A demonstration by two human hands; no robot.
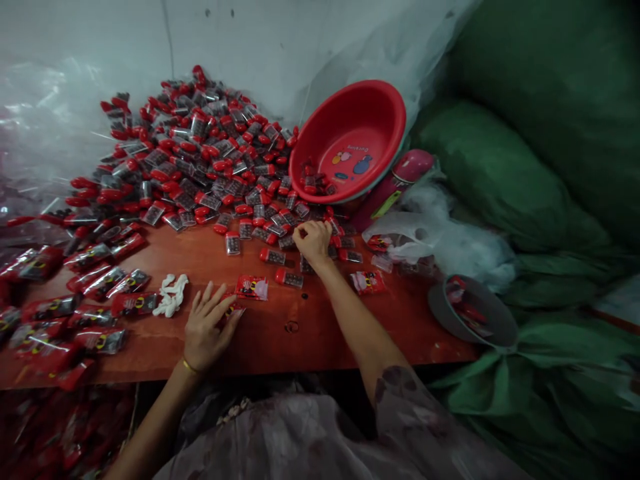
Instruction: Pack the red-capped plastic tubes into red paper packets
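My left hand (210,327) lies on the red-brown table with its fingers apart, partly over a small red packet (233,309). Just beyond it lies a red printed card (251,287). My right hand (313,241) reaches to the near edge of a big pile of small clear containers with red caps (215,147). Its fingers are curled, and what they hold, if anything, is hidden. Two of these containers lie nearer me, one a red-capped container (289,277). Dark small rings (291,327) rest on the table (320,347) between my arms.
A red basin (350,140) leans behind the pile beside a pink bottle (395,183). Filled red packets (100,283) and white finger covers (171,295) lie left. A grey bowl (473,313), plastic bags (440,233) and green sacks (510,167) are right.
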